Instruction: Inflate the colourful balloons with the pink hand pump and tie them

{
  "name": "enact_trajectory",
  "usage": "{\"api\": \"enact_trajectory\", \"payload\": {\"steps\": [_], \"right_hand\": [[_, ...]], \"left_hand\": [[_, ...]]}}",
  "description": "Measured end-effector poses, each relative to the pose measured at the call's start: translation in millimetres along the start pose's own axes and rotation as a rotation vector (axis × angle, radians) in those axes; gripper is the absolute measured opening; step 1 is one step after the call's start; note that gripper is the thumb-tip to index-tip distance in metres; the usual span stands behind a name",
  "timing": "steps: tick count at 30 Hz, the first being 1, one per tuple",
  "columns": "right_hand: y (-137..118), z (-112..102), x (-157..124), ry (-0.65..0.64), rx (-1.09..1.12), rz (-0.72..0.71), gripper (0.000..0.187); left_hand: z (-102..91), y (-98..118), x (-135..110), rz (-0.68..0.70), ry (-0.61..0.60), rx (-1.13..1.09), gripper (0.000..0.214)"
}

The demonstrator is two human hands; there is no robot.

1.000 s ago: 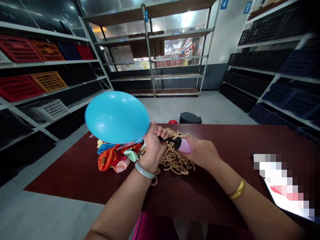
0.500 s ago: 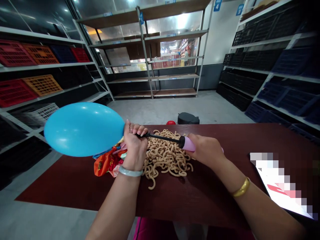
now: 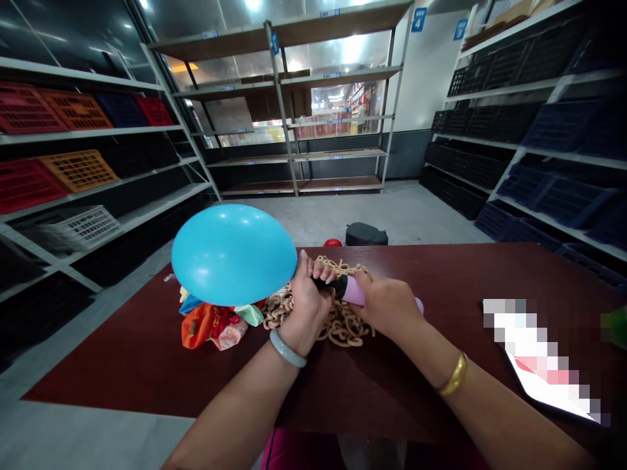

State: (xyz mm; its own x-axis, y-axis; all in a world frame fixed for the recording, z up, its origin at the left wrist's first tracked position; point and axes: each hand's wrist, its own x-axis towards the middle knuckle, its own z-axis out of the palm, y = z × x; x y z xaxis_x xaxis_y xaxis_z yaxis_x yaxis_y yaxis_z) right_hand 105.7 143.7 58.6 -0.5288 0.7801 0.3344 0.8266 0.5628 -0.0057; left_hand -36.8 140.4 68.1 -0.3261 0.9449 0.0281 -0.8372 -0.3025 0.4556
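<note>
Seen from the wearer's head, two bare hands meet above a dark red-brown table (image 3: 112, 365). The left hand (image 3: 311, 290) is closed, its fingers curled around the black end of a hand pump (image 3: 353, 292) just where a large inflated blue balloon (image 3: 232, 254) begins. The balloon lies directly to the left of that hand, its narrow end against the thumb side (the neck itself is hidden by the fingers), and its round body hangs over a heap of colourful crumpled pieces (image 3: 198, 326). The right hand (image 3: 389, 303) is wrapped around the pump's pink body, to the right of the left hand and well apart from the balloon. Beneath both hands spreads a pile of curled tan pieces (image 3: 343, 329). A pale bangle (image 3: 288, 349) circles the left wrist; a gold one (image 3: 454, 373) circles the right.
</note>
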Motion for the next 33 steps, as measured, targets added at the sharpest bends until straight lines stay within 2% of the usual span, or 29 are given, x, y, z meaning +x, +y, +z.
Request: {"api": "enact_trajectory", "payload": {"steps": [5, 12, 14, 16, 21, 25, 29, 33], "right_hand": [[8, 3, 4, 0.040, 0.031, -0.035, 0.046], [40, 3, 13, 0.113, -0.033, -0.063, 0.052], [45, 3, 14, 0.121, -0.039, -0.060, 0.052], [47, 3, 14, 0.113, -0.047, -0.049, 0.051], [39, 1, 10, 0.074, -0.057, -0.036, 0.047], [28, 0, 7, 0.044, -0.042, -0.048, 0.041], [14, 1, 4, 0.026, -0.005, -0.049, 0.046], [6, 2, 3, 0.012, -0.003, -0.033, 0.046]], "left_hand": [[-0.2, 12, 7, 0.027, -0.017, 0.000, 0.044], [-1.8, 82, 21, 0.205, -0.052, -0.028, 0.042], [-2.7, 95, 22, 0.244, -0.056, -0.034, 0.043], [-3.1, 97, 21, 0.255, -0.055, -0.037, 0.043], [-3.1, 75, 18, 0.255, -0.024, -0.063, 0.045], [-1.6, 41, 12, 0.188, -0.011, -0.049, 0.043], [2.8, 8, 1, 0.098, -0.005, 0.010, 0.045], [5.8, -4, -5, 0.079, -0.016, 0.060, 0.047]]}}
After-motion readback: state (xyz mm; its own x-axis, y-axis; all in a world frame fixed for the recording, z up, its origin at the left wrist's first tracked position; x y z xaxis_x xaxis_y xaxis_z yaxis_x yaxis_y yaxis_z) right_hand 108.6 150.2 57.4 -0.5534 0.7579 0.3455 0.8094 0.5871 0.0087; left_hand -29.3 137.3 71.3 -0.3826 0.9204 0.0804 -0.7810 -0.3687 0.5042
